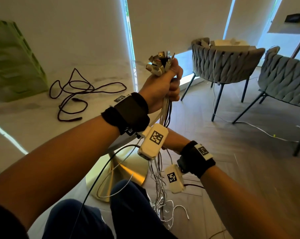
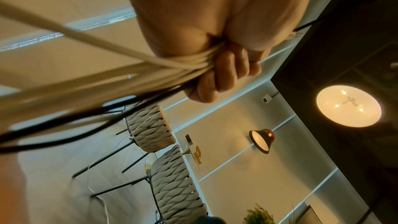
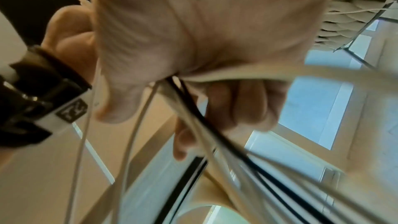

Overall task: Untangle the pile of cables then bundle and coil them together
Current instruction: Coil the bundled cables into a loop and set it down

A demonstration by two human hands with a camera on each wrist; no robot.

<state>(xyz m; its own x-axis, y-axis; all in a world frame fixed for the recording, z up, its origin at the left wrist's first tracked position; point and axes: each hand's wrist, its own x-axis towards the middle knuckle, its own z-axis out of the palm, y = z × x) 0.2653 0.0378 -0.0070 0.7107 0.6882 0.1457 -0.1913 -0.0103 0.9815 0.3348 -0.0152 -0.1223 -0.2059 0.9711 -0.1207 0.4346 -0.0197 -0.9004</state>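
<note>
My left hand (image 1: 163,85) is raised beyond the table's edge and grips a bundle of white and black cables (image 1: 166,112) just below their plug ends (image 1: 158,63), which stick up out of the fist. In the left wrist view its fingers (image 2: 221,77) curl round the strands (image 2: 107,81). Lower down, my right hand (image 1: 173,142) is mostly hidden behind the left wrist camera; its fingers (image 3: 237,105) curl round the same hanging cables (image 3: 215,134). The loose tails (image 1: 161,197) drop in a tangle to the floor. A dark braided cable (image 1: 73,94) lies apart on the white table (image 1: 33,128).
A green box (image 1: 12,66) stands at the table's far left. The table's gold base (image 1: 128,171) is beside my knees. Two grey woven chairs (image 1: 225,64) stand to the right, with a thin white cable (image 1: 259,130) trailing over the wooden floor.
</note>
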